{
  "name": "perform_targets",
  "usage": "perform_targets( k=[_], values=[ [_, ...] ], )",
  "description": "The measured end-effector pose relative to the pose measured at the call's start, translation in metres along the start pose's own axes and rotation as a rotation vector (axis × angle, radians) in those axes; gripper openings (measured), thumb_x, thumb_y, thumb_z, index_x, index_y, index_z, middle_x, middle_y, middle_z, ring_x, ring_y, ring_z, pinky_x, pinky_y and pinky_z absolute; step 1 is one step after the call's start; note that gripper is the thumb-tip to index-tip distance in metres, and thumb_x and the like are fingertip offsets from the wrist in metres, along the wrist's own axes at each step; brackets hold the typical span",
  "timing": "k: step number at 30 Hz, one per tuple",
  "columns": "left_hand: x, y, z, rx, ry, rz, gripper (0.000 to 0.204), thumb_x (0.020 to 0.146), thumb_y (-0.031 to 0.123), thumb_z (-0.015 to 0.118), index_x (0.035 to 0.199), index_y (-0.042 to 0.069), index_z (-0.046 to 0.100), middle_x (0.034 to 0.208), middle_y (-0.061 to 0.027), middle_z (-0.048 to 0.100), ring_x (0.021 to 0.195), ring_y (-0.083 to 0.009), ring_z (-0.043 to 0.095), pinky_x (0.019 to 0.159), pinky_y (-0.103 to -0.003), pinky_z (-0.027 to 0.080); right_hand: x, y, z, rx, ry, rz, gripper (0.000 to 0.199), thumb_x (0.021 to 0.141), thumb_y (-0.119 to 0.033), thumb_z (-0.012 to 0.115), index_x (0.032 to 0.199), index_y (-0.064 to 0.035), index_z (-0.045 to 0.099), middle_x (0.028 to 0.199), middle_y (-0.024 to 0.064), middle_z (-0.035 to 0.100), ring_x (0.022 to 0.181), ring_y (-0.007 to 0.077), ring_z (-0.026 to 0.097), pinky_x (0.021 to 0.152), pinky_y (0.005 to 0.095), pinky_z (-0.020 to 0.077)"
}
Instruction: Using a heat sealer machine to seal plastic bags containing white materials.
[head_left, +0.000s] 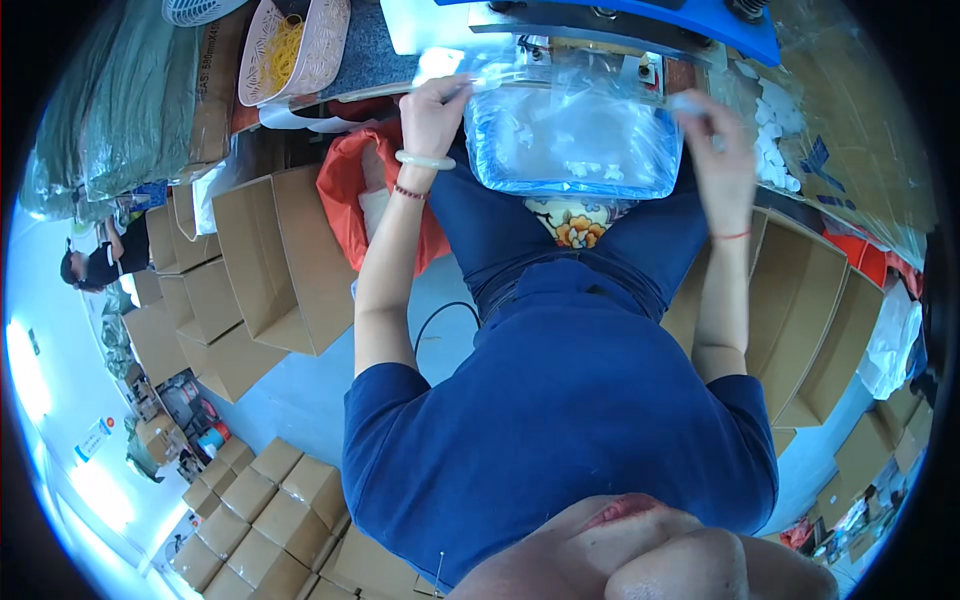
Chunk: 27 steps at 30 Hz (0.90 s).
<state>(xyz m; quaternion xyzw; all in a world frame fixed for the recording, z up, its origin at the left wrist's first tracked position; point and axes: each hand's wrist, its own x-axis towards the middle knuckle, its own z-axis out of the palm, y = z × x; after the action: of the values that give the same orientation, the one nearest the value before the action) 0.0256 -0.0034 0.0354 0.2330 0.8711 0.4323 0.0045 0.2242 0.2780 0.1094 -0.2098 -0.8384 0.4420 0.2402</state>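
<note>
My left hand is closed in a pinch on the edge of a clear plastic film at the table's front edge. Across from it, my right hand is raised by the film's right side. Motion smears its fingers, so their grip cannot be made out. Between the hands, over my lap, sits a bin lined with blue plastic. Small white pieces lie inside it. Just beyond the bin stands a blue machine, its front partly covered by the shiny film.
A pink basket with yellow rubber bands stands at the far left. More white pieces lie on the right. A red bag hangs beside my left forearm. Open cardboard boxes flank me; stacked cartons and another person are at left.
</note>
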Motion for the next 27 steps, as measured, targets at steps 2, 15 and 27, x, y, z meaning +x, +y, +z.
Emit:
perform_targets(
  k=[2, 15, 27],
  values=[
    [-0.004, 0.026, -0.005, -0.231, -0.065, -0.041, 0.018, 0.082, 0.012, 0.076, 0.095, -0.001, 0.074, 0.082, 0.0008, 0.069, 0.073, -0.0044, 0.057, 0.068, -0.020, 0.047, -0.013, -0.018, 0.030, 0.093, -0.263, 0.066, 0.023, 0.085, -0.012, 0.072, 0.107, -0.0059, 0.070, 0.100, 0.0037, 0.068, 0.080, 0.0111, 0.058, 0.076, 0.0249, 0.0484],
    [-0.016, 0.083, 0.002, -0.632, -0.635, -0.205, 0.018, 0.087, 0.011, 0.072, 0.098, -0.002, 0.072, 0.089, -0.0058, 0.072, 0.081, -0.0105, 0.065, 0.075, -0.022, 0.052, 0.037, -0.054, 0.019, -0.178, -0.488, -0.566, 0.025, 0.088, -0.021, 0.067, 0.107, -0.0056, 0.067, 0.100, 0.0101, 0.068, 0.091, 0.0247, 0.064, 0.080, 0.0352, 0.0503],
    [0.015, 0.064, 0.084, -1.395, -0.591, -0.594, 0.025, 0.093, 0.008, 0.061, 0.111, -0.009, 0.061, 0.109, -0.0151, 0.066, 0.101, -0.0262, 0.066, 0.092, -0.036, 0.054, 0.046, 0.067, -0.046, -1.030, 0.127, 0.190, 0.024, 0.096, -0.028, 0.052, 0.116, -0.0175, 0.062, 0.111, 0.0127, 0.065, 0.097, 0.0361, 0.063, 0.079, 0.0470, 0.0511]
  ],
)
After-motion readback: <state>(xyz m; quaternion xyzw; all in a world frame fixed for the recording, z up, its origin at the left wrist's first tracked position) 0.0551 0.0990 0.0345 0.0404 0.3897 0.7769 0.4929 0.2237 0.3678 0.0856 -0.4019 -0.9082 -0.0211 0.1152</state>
